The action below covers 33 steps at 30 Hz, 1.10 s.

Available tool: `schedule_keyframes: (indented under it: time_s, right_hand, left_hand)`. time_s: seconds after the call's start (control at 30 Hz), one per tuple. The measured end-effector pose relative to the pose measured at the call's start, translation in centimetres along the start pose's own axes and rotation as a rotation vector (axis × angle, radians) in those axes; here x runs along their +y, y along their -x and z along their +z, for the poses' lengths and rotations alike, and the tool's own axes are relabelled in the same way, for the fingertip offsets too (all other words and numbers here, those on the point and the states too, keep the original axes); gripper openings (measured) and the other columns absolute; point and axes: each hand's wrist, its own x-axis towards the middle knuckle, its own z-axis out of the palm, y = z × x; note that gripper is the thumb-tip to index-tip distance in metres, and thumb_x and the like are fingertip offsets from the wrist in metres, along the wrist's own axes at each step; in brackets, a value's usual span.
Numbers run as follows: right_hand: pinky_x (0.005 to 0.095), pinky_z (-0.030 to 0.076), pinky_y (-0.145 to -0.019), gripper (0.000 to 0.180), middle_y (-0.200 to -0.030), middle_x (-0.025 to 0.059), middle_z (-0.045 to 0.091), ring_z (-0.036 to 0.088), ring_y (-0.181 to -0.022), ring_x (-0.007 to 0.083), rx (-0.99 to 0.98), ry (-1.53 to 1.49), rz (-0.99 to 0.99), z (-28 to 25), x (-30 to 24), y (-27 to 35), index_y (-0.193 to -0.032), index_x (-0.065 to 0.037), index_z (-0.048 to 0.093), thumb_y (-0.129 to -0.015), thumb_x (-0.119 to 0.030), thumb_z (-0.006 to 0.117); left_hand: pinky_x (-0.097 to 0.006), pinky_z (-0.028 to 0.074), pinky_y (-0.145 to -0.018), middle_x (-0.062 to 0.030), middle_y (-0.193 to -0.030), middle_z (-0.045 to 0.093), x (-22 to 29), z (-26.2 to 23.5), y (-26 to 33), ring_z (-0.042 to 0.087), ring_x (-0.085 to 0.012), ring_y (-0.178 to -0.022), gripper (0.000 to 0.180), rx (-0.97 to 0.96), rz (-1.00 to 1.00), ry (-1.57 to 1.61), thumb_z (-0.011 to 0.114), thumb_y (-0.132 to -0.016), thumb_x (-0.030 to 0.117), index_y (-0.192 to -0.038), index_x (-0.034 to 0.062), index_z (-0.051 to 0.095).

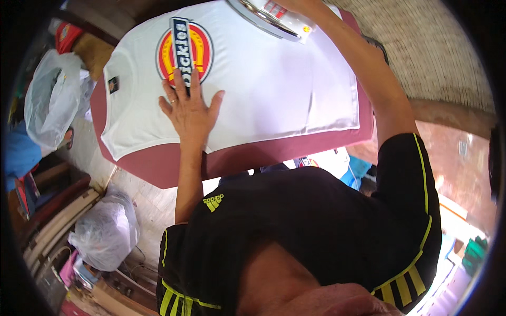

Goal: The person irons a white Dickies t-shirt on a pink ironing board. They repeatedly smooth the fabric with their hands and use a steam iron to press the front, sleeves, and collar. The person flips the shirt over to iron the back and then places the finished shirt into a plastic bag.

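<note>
- One white shirt (263,84) lying on the bench (174,166).
- One round badge print (184,51) on the shirt.
- One iron (271,16) at the shirt's far edge.
- Two plastic bags (50,100) (105,231) left of the bench.
- Two hands (191,108) (295,5).

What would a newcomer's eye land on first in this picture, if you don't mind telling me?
First comes the white T-shirt, spread flat on a dark red table, with its round red and yellow emblem near the upper left. The left hand lies flat and open on the shirt just below that emblem. At the top edge, the right hand reaches a flat packet lying on the shirt.
</note>
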Motion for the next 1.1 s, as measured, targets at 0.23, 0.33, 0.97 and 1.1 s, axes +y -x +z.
schedule_keyframes:
  time_s: [0.23,0.33,0.97,1.1]
  right_hand:
    - [0.0511,0.054,-0.078,0.045,-0.094,0.0329,0.067,0.068,-0.091,0.0461,-0.194,-0.018,0.08,-2.5,1.2,10.8,-0.116,0.005,0.059,-0.1,-0.037,0.056]
    - [0.0457,0.052,-0.068,0.043,-0.081,0.0233,0.068,0.067,-0.078,0.043,-0.102,0.052,-0.004,-2.3,6.5,18.0,-0.116,-0.002,0.058,-0.098,-0.041,0.062]
    - [0.0449,0.057,-0.072,0.035,-0.089,0.0236,0.069,0.072,-0.083,0.0381,0.135,-0.018,0.401,-14.6,21.4,34.4,-0.111,-0.004,0.062,-0.096,-0.036,0.063]
    - [0.0399,0.053,-0.066,0.037,-0.082,0.0178,0.067,0.067,-0.074,0.0277,0.141,-0.076,0.533,-15.6,24.1,29.9,-0.11,-0.004,0.062,-0.098,-0.04,0.06]
  left_hand:
    - [-0.066,0.018,-0.113,-0.0184,-0.159,0.033,-0.4,0.4,0.2,0.024,-0.0479,-0.146,0.076,0.007,0.003,-0.044,0.059,-0.089,0.064,-0.151,0.0215,0.044]
    - [-0.067,0.017,-0.111,-0.0205,-0.158,0.035,-0.2,0.8,-0.2,0.024,-0.0504,-0.145,0.078,0.043,0.044,-0.02,0.057,-0.088,0.067,-0.148,0.0197,0.048]
    - [-0.045,0.05,-0.088,-0.0058,-0.118,0.066,21.7,6.2,-8.4,0.062,-0.0295,-0.106,0.021,0.114,0.795,0.64,0.072,-0.085,0.018,-0.106,0.0141,0.072]
    - [-0.042,0.049,-0.085,0.0037,-0.122,0.063,28.8,9.6,-9.7,0.06,-0.0257,-0.105,0.028,0.016,0.978,0.518,0.069,-0.086,0.015,-0.113,0.0221,0.071]
